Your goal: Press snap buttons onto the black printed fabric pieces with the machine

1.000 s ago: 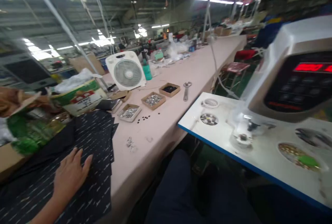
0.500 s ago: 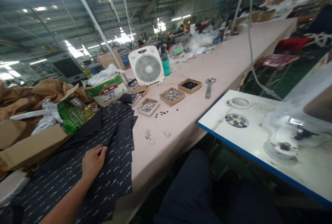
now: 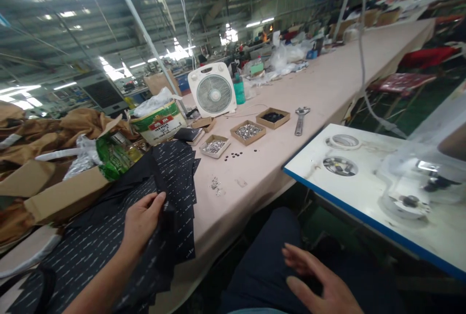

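A stack of black fabric pieces (image 3: 182, 178) with rows of small white print lies along the left part of the table. My left hand (image 3: 143, 219) pinches the edge of one black fabric piece (image 3: 165, 236), which is lifted and partly folded over the stack. Above my lap, my right hand (image 3: 320, 282) is open, thumb and fingers apart, with nothing in it. To the right of the stack, small metal fasteners (image 3: 215, 185) lie loose on the pinkish table cover (image 3: 233, 207).
Beyond are cardboard trays of metal parts (image 3: 248, 131) and black parts (image 3: 273, 117), an adjustable wrench (image 3: 300, 121) and a box fan (image 3: 213, 90). A white machine (image 3: 411, 202) stands on a blue-edged worktop (image 3: 364, 173) at right. An open carton (image 3: 69, 197) borders the fabric.
My left hand has taken hold of a fabric piece and raised its edge. My right hand has come into view at the bottom. The view has shifted slightly left.
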The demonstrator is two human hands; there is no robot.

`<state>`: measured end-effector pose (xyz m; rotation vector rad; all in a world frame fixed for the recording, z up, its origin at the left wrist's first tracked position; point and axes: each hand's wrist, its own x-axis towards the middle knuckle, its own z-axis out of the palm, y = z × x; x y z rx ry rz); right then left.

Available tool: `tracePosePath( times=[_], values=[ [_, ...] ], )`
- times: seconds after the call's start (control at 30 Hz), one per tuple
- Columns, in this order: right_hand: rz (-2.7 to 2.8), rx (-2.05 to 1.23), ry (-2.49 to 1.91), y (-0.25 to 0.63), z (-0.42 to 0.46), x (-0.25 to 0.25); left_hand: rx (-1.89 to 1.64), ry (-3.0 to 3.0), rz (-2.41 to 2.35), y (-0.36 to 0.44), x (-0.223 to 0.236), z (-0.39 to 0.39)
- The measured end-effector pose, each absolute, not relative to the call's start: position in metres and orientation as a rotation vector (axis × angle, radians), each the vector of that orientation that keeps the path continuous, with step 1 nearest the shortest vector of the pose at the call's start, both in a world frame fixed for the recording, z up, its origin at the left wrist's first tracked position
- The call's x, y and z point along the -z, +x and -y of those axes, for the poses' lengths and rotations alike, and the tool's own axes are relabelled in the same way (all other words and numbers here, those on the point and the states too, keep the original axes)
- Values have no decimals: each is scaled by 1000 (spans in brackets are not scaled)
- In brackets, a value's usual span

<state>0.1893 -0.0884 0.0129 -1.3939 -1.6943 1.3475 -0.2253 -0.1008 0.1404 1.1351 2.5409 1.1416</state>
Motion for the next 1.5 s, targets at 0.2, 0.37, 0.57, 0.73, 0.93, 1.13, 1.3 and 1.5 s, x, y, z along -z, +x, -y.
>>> tracePosePath(
  times=[0.2,0.37,0.57,0.73,0.93,1.13,1.3,1.5],
  values=[
    [1873,-1553,-779,87,56,-98,-1227,1022,-1761,-122,-151,95],
    [1663,-1439,-849,83,37,-102,-1130,1251,-1533,-93,-168,71],
    [1508,-1398,-1033,136,11,-100,-1177,2295,-1558,-71,-210,56],
    [1566,-1418,-973,163,-2,-126,-767,3132,-1281,-43,-223,22],
    [1804,-1167,-1061,192,-8,-152,22,2724,-1356,-29,-204,-26],
    [2188,-807,-1219,199,-8,-130,63,2500,-1161,-15,-203,-36],
    [1957,-940,-1296,209,-9,-115,82,2311,-1207,-8,-194,-35],
    [1985,-1009,-1248,226,-9,-131,217,2511,-1170,-15,-178,-39]
  ],
)
